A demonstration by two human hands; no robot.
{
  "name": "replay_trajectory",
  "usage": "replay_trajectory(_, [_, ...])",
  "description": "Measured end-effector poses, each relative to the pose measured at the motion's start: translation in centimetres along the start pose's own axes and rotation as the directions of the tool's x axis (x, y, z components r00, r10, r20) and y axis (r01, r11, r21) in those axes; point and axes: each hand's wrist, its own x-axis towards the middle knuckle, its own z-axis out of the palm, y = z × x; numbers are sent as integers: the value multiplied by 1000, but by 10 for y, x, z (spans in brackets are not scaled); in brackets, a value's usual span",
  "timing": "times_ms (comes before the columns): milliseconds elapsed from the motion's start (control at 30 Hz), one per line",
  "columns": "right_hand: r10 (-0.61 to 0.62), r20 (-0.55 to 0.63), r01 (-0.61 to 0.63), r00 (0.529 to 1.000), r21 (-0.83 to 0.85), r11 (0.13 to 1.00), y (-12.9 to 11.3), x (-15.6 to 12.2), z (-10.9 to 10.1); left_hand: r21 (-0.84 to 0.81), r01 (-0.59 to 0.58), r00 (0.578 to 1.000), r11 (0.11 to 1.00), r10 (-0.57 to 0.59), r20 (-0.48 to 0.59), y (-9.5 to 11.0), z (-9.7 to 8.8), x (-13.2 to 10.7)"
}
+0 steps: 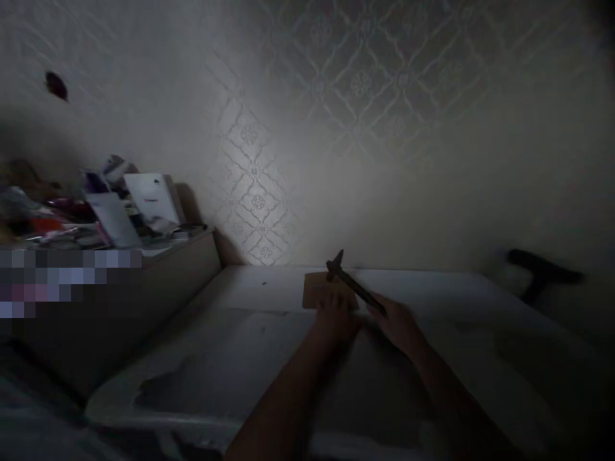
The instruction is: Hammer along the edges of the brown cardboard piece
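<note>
A small brown cardboard piece lies on the white table top near the wall. My left hand rests on its near edge, fingers pressed down on it. Beside it my right hand is closed round a dark slender tool, maybe a knife or pen. The tool slants up and left, and its tip sits above the cardboard's far right corner. The scene is dim and blurred.
A lower shelf on the left carries white boxes, papers and clutter. Patterned wallpaper rises right behind the table. A dark chair arm or handle sticks out at the right.
</note>
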Motion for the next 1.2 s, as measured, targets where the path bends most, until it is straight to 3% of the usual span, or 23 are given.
replay_trajectory(1200, [5, 42, -5, 999, -10, 1000, -1, 1, 1, 10, -9, 1000, 1000, 10, -8, 2, -1, -1])
